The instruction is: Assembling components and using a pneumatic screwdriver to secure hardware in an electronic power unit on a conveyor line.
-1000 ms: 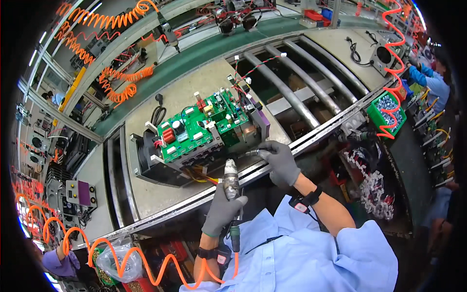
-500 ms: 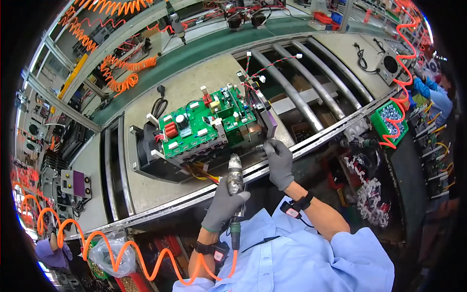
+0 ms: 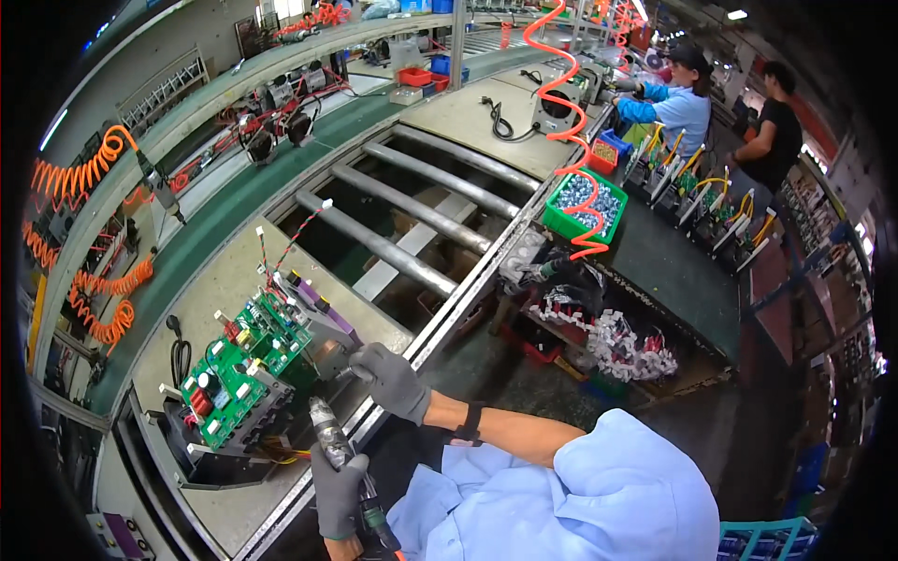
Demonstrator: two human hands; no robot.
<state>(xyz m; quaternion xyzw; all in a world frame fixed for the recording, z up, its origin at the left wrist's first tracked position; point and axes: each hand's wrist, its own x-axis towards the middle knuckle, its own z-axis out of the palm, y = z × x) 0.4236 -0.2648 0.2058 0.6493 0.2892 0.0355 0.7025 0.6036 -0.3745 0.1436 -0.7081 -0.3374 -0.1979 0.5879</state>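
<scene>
A black metal unit topped with a green circuit board [image 3: 245, 366] sits on a beige pallet [image 3: 217, 280] at the lower left. My left hand [image 3: 335, 494], in a grey glove, is closed round a silver powered screwdriver [image 3: 327, 438], whose tip points up toward the unit's near side. My right hand [image 3: 393, 381], also gloved, rests against the unit's right corner, with the fingers curled on its edge. Red and white wires rise from the board.
Steel rollers [image 3: 412, 210] span an open gap in the conveyor beyond the pallet. A green bin of screws [image 3: 585, 201] and an orange coiled hose [image 3: 561, 93] are at the right. Two other people [image 3: 683, 103] work at the far right bench. Small parts [image 3: 617, 337] lie piled below.
The view has swung to the right, so the unit now lies at the lower left. Both hands stay at the unit, the left still gripping the screwdriver.
</scene>
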